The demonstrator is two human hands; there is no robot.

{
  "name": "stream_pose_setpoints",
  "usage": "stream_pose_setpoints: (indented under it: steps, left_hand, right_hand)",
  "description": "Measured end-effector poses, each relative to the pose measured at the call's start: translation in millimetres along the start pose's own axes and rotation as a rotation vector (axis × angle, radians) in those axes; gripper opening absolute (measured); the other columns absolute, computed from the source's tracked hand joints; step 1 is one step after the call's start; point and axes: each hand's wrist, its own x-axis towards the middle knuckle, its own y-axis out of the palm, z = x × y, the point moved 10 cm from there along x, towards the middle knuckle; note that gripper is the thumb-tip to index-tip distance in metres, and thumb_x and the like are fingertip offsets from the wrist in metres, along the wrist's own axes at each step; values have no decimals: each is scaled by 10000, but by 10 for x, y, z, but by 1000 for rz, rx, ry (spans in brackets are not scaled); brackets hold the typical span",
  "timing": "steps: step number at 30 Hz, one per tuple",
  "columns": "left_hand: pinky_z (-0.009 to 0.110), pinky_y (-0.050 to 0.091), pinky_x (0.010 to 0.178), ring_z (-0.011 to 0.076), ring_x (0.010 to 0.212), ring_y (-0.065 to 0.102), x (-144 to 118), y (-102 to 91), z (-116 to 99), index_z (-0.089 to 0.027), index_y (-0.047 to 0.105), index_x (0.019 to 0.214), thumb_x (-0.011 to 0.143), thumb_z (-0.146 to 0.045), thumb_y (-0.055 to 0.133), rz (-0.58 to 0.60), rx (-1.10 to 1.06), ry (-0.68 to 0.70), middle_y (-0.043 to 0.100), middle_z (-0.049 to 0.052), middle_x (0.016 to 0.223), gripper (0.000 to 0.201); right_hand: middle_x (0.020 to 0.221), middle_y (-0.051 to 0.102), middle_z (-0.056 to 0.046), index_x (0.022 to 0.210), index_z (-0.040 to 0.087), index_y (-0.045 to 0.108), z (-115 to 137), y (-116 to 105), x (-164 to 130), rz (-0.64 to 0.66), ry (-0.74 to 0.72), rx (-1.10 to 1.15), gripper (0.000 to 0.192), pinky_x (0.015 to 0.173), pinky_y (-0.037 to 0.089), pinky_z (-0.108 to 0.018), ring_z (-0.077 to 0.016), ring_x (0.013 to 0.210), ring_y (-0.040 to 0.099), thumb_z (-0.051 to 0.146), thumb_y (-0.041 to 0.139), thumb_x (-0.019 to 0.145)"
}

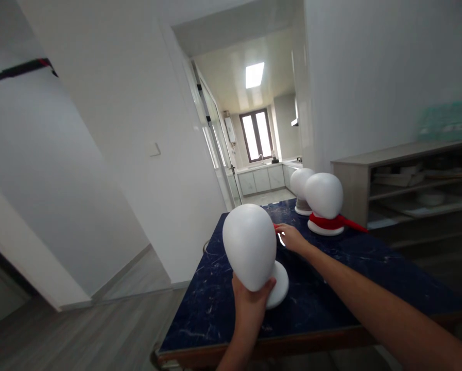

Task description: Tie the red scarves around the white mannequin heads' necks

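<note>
Gripping the neck of a smooth white foam head [249, 245], the left hand [251, 303] held it tilted over the dark marbled table [223, 304]. The right hand [290, 238] pinched a red cloth [276, 226] behind it; 2 more heads [323, 195] stood beyond.

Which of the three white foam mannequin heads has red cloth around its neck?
The middle white foam mannequin head, beyond the right hand; the one gripped by the left hand and the farthest are bare.
</note>
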Motion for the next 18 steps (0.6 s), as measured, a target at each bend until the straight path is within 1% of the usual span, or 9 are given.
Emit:
stream_pose_setpoints:
  steps: [3, 6, 8, 10, 12, 14, 16, 18]
  left_hand:
    - [521, 501, 1128, 403, 1340, 628, 67, 97, -203, -205, 577, 1451, 688, -505, 895, -48, 5, 82, 673, 184, 1419, 880]
    - [520, 492, 1129, 411, 1348, 621, 102, 250, -329, -221, 574, 1461, 662, -478, 898, -53, 43, 105, 669, 174, 1429, 900]
    - [522, 476, 1138, 419, 1365, 604, 101, 367, -380, -232, 563, 1477, 658, -470, 894, -27, 102, 110, 659, 174, 1440, 914]
    - [526, 458, 1144, 429, 1377, 587, 81, 455, -425, -236, 546, 1491, 674, -477, 883, -13, 158, 124, 644, 183, 1446, 916]
    - [524, 445, 1145, 438, 1374, 579, 51, 496, -467, -231, 539, 1483, 689, -502, 874, -30, 198, 140, 636, 196, 1426, 903]
    - [518, 436, 1142, 445, 1359, 576, 17, 512, -496, -207, 538, 1462, 694, -523, 868, -58, 238, 139, 634, 209, 1383, 894]
    - [515, 430, 1138, 446, 1340, 574, -19, 525, -511, -178, 537, 1442, 703, -527, 860, -68, 282, 127, 633, 217, 1339, 879]
    - [511, 426, 1139, 438, 1327, 573, -56, 531, -525, -166, 541, 1426, 723, -519, 849, -57, 308, 137, 631, 221, 1323, 844]
  right_hand:
    - [1222, 786, -98, 1066, 160, 823, -399, -411, -337, -200, 176, 139, 379, 1091, 517, -345, -207, 1143, 731, 63, 523, 856]
    - [1108, 810, -92, 1046, 168, 808, -743, -712, -791, -373, 349, 257, 313, 1022, 552, -366, -234, 1052, 759, 148, 564, 852]
    - [1077, 808, -93, 1060, 172, 786, -881, -864, -1061, -472, 398, 294, 290, 973, 567, -370, -244, 998, 761, 208, 592, 848]
    - [1086, 790, -95, 1057, 179, 754, -950, -996, -1260, -549, 401, 256, 282, 954, 565, -371, -246, 983, 744, 226, 610, 819]
    - [1091, 764, -91, 1024, 188, 719, -974, -1082, -1377, -578, 388, 158, 270, 963, 550, -372, -244, 998, 716, 194, 599, 782]
    - [1085, 740, -85, 1013, 190, 689, -986, -1104, -1423, -558, 387, 53, 281, 969, 530, -363, -239, 1017, 693, 144, 574, 761]
    - [1093, 728, -85, 1080, 185, 667, -1010, -1077, -1438, -518, 407, -4, 338, 951, 516, -342, -232, 1022, 685, 104, 564, 768]
    - [1120, 729, -93, 1193, 180, 636, -1041, -1035, -1448, -486, 442, -20, 413, 931, 504, -325, -233, 1037, 687, 89, 576, 795]
